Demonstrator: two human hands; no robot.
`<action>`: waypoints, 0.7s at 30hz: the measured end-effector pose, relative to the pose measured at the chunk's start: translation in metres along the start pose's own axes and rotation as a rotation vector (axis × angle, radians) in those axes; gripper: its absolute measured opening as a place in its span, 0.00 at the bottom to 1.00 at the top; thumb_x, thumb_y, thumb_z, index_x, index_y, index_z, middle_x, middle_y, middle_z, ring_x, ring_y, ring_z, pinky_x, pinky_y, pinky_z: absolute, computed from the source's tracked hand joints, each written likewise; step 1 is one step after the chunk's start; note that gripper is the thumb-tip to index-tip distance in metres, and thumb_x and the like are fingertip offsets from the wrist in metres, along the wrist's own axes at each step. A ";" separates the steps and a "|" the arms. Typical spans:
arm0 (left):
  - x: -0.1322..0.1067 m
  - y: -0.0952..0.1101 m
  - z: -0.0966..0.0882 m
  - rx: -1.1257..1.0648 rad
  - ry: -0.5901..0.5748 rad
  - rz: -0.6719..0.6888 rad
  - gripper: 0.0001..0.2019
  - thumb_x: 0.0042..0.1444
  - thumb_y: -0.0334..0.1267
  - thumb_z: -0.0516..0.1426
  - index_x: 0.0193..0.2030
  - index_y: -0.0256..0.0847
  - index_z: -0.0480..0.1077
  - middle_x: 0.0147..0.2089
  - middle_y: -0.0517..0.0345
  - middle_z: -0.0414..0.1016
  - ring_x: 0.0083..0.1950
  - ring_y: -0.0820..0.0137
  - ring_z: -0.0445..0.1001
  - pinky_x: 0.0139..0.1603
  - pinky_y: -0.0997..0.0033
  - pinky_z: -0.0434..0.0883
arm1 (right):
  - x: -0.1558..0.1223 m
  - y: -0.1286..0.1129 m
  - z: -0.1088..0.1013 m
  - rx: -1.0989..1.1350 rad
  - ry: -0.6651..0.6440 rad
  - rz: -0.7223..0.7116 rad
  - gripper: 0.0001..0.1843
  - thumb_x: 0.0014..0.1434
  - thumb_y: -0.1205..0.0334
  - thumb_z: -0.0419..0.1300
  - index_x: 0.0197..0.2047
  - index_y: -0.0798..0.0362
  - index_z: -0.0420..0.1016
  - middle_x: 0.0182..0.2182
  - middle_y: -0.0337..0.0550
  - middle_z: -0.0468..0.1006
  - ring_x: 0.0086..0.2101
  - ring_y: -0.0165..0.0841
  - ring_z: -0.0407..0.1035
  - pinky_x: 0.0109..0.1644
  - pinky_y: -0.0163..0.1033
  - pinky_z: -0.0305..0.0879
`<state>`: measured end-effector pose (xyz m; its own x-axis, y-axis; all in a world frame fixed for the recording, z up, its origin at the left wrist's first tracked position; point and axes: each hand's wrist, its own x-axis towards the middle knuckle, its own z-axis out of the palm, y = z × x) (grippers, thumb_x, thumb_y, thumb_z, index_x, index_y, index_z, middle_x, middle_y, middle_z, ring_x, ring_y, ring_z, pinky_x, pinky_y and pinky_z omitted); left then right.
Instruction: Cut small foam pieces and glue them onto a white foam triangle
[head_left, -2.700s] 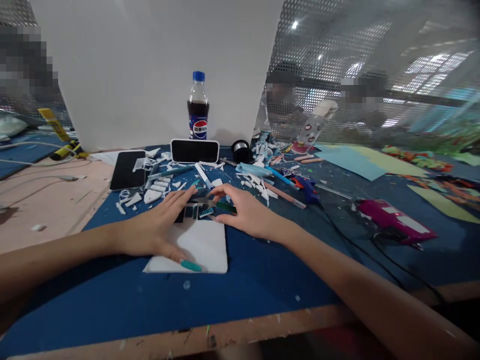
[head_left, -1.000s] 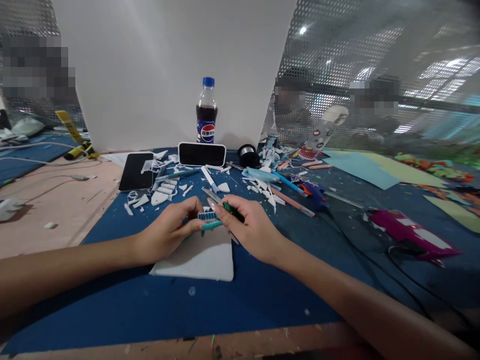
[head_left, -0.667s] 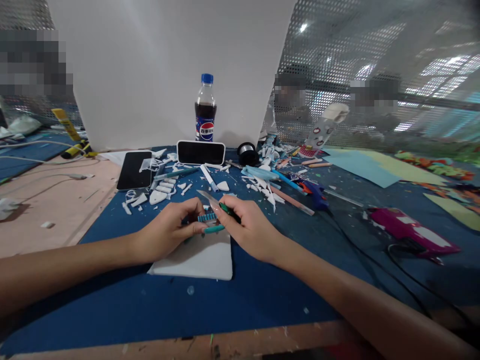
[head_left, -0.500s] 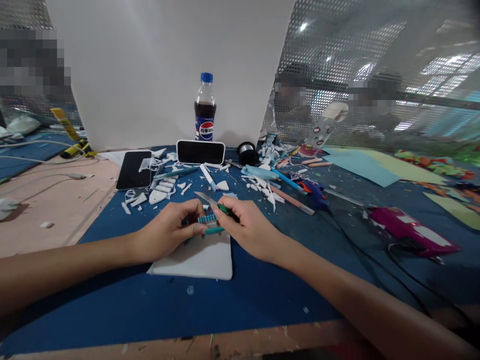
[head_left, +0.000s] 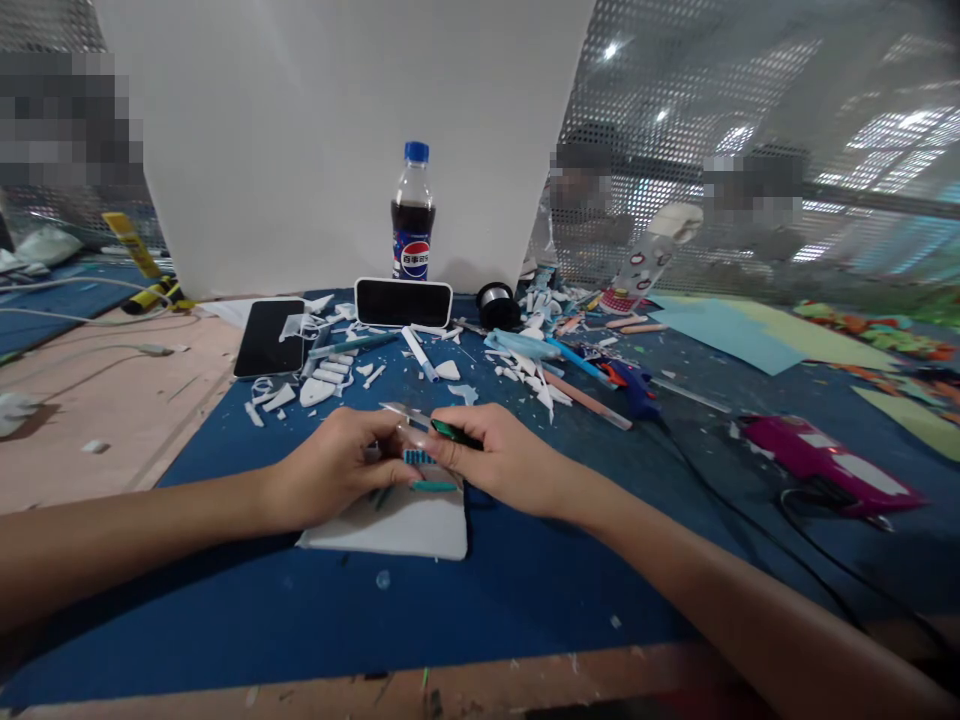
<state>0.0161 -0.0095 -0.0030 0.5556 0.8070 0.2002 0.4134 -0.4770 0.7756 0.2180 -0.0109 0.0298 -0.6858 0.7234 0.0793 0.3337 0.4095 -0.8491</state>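
Over a white foam board (head_left: 397, 535) on the blue mat, my left hand (head_left: 334, 470) pinches a small craft piece (head_left: 418, 457) with blue and white stripes. A teal strip (head_left: 436, 486) shows along its near side; fingers hide much of the rest. My right hand (head_left: 517, 460) is wrapped round a green-handled craft knife (head_left: 454, 432). Its bare blade points left, just above the piece and close to my left fingertips. Whether the blade touches the piece, I cannot tell.
White foam scraps (head_left: 322, 385) litter the mat beyond my hands. Behind them stand a phone (head_left: 403, 303), a cola bottle (head_left: 412, 220) and a wire spool (head_left: 496, 306). Another phone (head_left: 268, 338) lies left. Rightward are a blue glue gun (head_left: 636, 388) and a magenta device (head_left: 832, 460) with cables.
Both hands have brought the craft piece and knife slightly down toward the board. The blade has tilted flatter, its tip now lower and a little further left.
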 end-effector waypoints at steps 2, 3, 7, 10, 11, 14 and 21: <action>-0.001 0.001 -0.001 0.029 0.014 0.021 0.09 0.54 0.41 0.57 0.29 0.37 0.72 0.25 0.59 0.71 0.26 0.74 0.66 0.25 0.75 0.65 | 0.002 0.001 0.001 0.065 -0.016 0.047 0.21 0.63 0.49 0.53 0.24 0.53 0.60 0.18 0.30 0.55 0.20 0.23 0.48 0.23 0.32 0.46; -0.001 0.002 -0.001 0.038 0.016 0.032 0.09 0.54 0.41 0.57 0.30 0.37 0.72 0.26 0.58 0.72 0.26 0.74 0.66 0.26 0.75 0.65 | 0.002 0.002 0.001 0.092 -0.019 0.059 0.21 0.63 0.49 0.54 0.24 0.54 0.60 0.18 0.30 0.55 0.20 0.23 0.48 0.23 0.32 0.46; -0.001 0.005 -0.002 0.054 0.032 0.067 0.09 0.54 0.39 0.55 0.28 0.37 0.70 0.26 0.58 0.72 0.27 0.73 0.67 0.26 0.75 0.66 | 0.004 0.003 0.002 0.154 -0.016 0.056 0.21 0.61 0.49 0.57 0.23 0.53 0.60 0.17 0.30 0.56 0.19 0.22 0.48 0.22 0.32 0.46; 0.000 0.005 -0.003 0.058 0.034 0.061 0.09 0.54 0.39 0.55 0.27 0.38 0.68 0.25 0.60 0.71 0.26 0.74 0.67 0.26 0.75 0.65 | 0.004 0.002 0.002 0.147 -0.016 0.072 0.21 0.61 0.49 0.56 0.23 0.53 0.61 0.16 0.30 0.57 0.18 0.22 0.49 0.22 0.32 0.45; 0.000 0.005 -0.003 0.064 0.031 0.059 0.09 0.54 0.39 0.55 0.27 0.38 0.68 0.24 0.60 0.71 0.26 0.74 0.67 0.26 0.75 0.65 | 0.004 0.002 0.002 0.148 -0.016 0.076 0.21 0.61 0.49 0.56 0.23 0.54 0.61 0.16 0.30 0.57 0.18 0.22 0.49 0.22 0.32 0.46; 0.000 0.004 -0.003 0.055 0.028 0.059 0.09 0.55 0.39 0.54 0.27 0.38 0.67 0.24 0.61 0.70 0.25 0.74 0.66 0.25 0.76 0.65 | 0.004 0.003 0.002 0.173 0.002 0.064 0.22 0.61 0.47 0.55 0.23 0.54 0.62 0.15 0.29 0.57 0.18 0.22 0.50 0.22 0.32 0.47; 0.001 0.010 -0.001 -0.102 0.021 -0.016 0.09 0.55 0.40 0.56 0.26 0.40 0.64 0.23 0.63 0.68 0.22 0.77 0.63 0.20 0.79 0.61 | 0.005 0.007 -0.002 0.276 0.093 0.027 0.23 0.61 0.46 0.55 0.22 0.52 0.60 0.14 0.29 0.59 0.15 0.21 0.51 0.20 0.31 0.48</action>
<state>0.0203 -0.0132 0.0052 0.5335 0.8221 0.1988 0.3459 -0.4265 0.8357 0.2180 -0.0029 0.0260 -0.6127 0.7850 0.0916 0.1539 0.2322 -0.9604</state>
